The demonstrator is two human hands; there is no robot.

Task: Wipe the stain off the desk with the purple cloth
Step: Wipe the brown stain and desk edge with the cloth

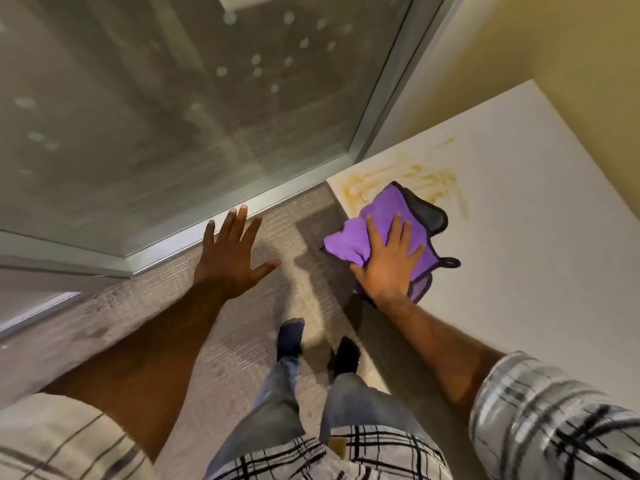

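- Your right hand (388, 261) lies flat on the purple cloth (381, 220), palm down, fingers spread, pressing it onto the white tabletop (536, 220); it presses rather than grips.
- The cloth sits at the tabletop's near left corner, bunched; its left part hangs past the edge over the floor.
- Cloth has a dark trim, a grey underside folded up at the far side, and a small dark loop (452, 262) sticking out to the right of your hand.
- Yellow-orange stain (408, 174) is smeared in streaks on the tabletop just beyond the cloth; the cloth's far edge touches or overlaps the stain's near part.
- Your left hand (232, 258) is wide open, fingers splayed, holding nothing, in the air over the carpet (242, 358), well apart from the tabletop.
- Window (173, 98) with a metal frame fills the upper left.
- Your feet in dark socks (291, 337) stand on the carpet beside the tabletop.
- Plaid sleeves (554, 427) rolled up on both arms.
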